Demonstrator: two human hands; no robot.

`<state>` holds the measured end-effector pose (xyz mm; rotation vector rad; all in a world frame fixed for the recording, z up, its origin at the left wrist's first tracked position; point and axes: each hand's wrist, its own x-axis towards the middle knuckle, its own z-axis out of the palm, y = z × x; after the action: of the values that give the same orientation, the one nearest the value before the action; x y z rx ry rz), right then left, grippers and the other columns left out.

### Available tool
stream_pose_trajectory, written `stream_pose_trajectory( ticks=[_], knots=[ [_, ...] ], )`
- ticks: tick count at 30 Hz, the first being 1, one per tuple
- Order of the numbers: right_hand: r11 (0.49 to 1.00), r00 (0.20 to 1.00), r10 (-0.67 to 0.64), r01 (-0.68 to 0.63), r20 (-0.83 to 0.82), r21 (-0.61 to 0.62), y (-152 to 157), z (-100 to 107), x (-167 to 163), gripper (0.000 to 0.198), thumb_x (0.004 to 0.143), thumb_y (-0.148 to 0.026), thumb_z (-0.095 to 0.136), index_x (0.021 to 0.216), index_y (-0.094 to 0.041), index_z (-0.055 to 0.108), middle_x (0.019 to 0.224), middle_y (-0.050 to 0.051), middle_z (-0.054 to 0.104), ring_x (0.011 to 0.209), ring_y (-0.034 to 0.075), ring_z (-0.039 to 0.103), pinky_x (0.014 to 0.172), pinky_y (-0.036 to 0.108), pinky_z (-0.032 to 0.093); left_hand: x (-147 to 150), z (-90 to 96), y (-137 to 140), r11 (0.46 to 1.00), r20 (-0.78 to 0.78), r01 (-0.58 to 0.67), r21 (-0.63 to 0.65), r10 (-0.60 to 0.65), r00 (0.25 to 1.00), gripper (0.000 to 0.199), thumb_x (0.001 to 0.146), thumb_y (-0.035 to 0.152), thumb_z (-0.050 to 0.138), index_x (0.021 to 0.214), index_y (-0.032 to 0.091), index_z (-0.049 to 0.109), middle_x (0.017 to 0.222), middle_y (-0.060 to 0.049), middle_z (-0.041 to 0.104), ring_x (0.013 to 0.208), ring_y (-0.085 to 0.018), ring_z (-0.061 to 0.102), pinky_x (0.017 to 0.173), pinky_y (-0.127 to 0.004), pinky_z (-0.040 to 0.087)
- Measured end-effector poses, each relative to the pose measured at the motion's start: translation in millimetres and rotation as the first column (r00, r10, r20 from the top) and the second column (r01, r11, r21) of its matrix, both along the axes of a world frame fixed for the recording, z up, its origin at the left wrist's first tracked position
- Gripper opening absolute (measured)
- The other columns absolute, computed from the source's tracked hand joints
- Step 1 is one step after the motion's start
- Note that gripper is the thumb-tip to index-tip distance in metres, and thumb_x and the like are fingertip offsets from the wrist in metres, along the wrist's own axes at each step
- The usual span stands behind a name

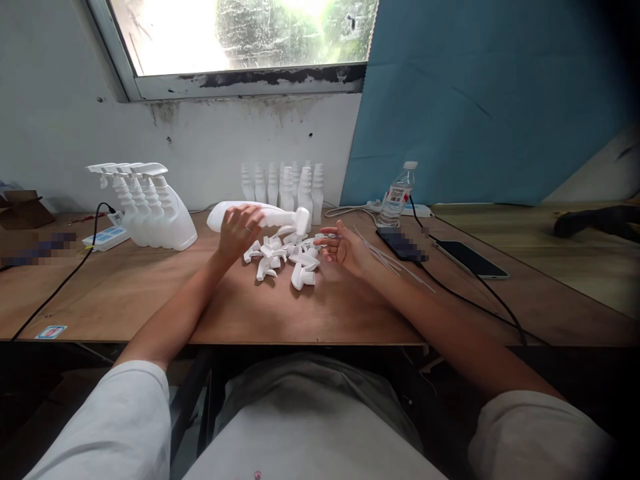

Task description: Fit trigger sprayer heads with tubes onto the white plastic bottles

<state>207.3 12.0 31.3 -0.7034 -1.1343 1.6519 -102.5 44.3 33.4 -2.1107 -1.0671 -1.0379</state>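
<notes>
My left hand (241, 229) is wrapped round a white plastic bottle (275, 217), which lies almost level in the air. Its wide base points left, and at its right end is a white piece (303, 221) that looks like a spray head. Below it, a loose pile of white spray-head parts (273, 248) rests on the table. Beside the right edge of this pile is my right hand (344, 249), palm partly turned up and fingers apart. I see nothing held in it.
Several white bottles (305, 193) stand upright by the wall. Capped bottles (163, 213) form a row at left, near a power strip (106, 238). At right are thin white tubes (390, 257), a water bottle (397, 195), a phone (471, 259), a dark device (400, 244) and black cables.
</notes>
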Motion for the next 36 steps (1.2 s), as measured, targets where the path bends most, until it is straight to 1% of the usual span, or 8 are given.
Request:
stream_pose_trajectory(
  ticks=[4, 8, 17, 21, 24, 30, 33, 36],
  knots=[
    [0.992, 0.992, 0.084, -0.093, 0.095, 0.091, -9, -3, -7, 0.052, 0.076, -0.065, 0.068, 0.097, -0.017, 0.065, 0.082, 0.01, 0.072, 0.063, 0.022, 0.066, 0.051, 0.032, 0.054, 29, -0.7, -14, 0.99, -0.147, 0.139, -0.022, -0.141, 0.979, 0.028, 0.098, 0.025, 0.041, 0.119, 0.028, 0.059, 0.136, -0.009, 0.061, 0.135, -0.026, 0.049, 0.11, -0.056, 0.034],
    [0.991, 0.99, 0.036, -0.054, 0.137, 0.126, -18, -3, -13, 0.037, 0.067, -0.044, 0.084, 0.084, -0.016, 0.066, 0.074, 0.005, 0.069, 0.063, 0.02, 0.065, 0.06, 0.034, 0.056, 40, -3.2, -21, 0.979, -0.194, 0.197, -0.051, -0.203, 0.96, 0.028, 0.099, 0.022, 0.04, 0.119, 0.029, 0.059, 0.137, -0.009, 0.06, 0.134, -0.026, 0.05, 0.109, -0.059, 0.034],
    [0.931, 0.97, -0.132, 0.051, 0.205, 0.361, -22, 6, -11, 0.029, 0.068, -0.041, 0.081, 0.069, -0.021, 0.061, 0.066, 0.001, 0.067, 0.059, 0.016, 0.058, 0.055, 0.028, 0.048, 44, 10.9, -31, 0.978, -0.203, 0.204, -0.047, -0.209, 0.957, 0.035, 0.1, 0.024, 0.039, 0.129, 0.03, 0.058, 0.137, -0.007, 0.061, 0.132, -0.026, 0.052, 0.109, -0.056, 0.038],
    [0.767, 0.844, -0.391, 0.078, 0.367, 0.637, -17, 7, 0, 0.023, 0.063, -0.031, 0.084, 0.074, -0.023, 0.066, 0.076, 0.0, 0.068, 0.067, 0.017, 0.054, 0.065, 0.029, 0.047, 43, 19.5, -32, 0.974, -0.281, 0.197, -0.115, -0.222, 0.934, 0.035, 0.099, 0.028, 0.044, 0.131, 0.028, 0.058, 0.133, -0.006, 0.063, 0.125, -0.026, 0.057, 0.105, -0.051, 0.043],
    [0.646, 0.778, -0.475, -0.009, 0.411, 0.763, -9, 12, 10, 0.025, 0.061, -0.023, 0.084, 0.082, -0.027, 0.071, 0.089, 0.004, 0.07, 0.09, 0.025, 0.056, 0.089, 0.042, 0.046, 42, 23.5, -28, 0.955, -0.339, 0.189, -0.23, -0.261, 0.904, 0.039, 0.096, 0.035, 0.049, 0.133, 0.025, 0.057, 0.128, -0.008, 0.066, 0.116, -0.026, 0.062, 0.097, -0.045, 0.049],
    [0.542, 0.704, -0.561, -0.086, 0.436, 0.836, -7, 29, 18, 0.016, 0.077, -0.02, 0.074, 0.085, -0.033, 0.069, 0.102, 0.003, 0.071, 0.122, 0.027, 0.052, 0.11, 0.058, 0.029, 41, 52.7, -23, 0.913, -0.26, 0.172, -0.37, -0.28, 0.924, 0.045, 0.091, 0.043, 0.058, 0.133, 0.028, 0.06, 0.12, -0.006, 0.071, 0.104, -0.026, 0.065, 0.088, -0.039, 0.051],
    [0.458, 0.631, -0.678, -0.039, 0.378, 0.888, -8, 34, 30, 0.01, 0.082, -0.026, 0.071, 0.083, -0.035, 0.069, 0.107, -0.001, 0.071, 0.123, 0.025, 0.052, 0.115, 0.058, 0.022, 25, 74.6, -16, 0.792, -0.139, 0.166, -0.587, -0.3, 0.944, 0.05, 0.081, 0.051, 0.066, 0.126, 0.028, 0.066, 0.106, -0.005, 0.074, 0.09, -0.024, 0.068, 0.078, -0.034, 0.053],
    [0.319, 0.543, -0.824, 0.21, 0.161, 0.924, -1, 34, 51, 0.008, 0.083, -0.025, 0.067, 0.083, -0.033, 0.067, 0.112, 0.0, 0.069, 0.128, 0.028, 0.048, 0.114, 0.057, 0.024, -2, 89.9, 2, 0.678, 0.09, 0.205, -0.706, -0.201, 0.975, 0.058, 0.073, 0.055, 0.072, 0.121, 0.023, 0.069, 0.102, -0.007, 0.074, 0.088, -0.024, 0.068, 0.073, -0.033, 0.054]
  ],
)
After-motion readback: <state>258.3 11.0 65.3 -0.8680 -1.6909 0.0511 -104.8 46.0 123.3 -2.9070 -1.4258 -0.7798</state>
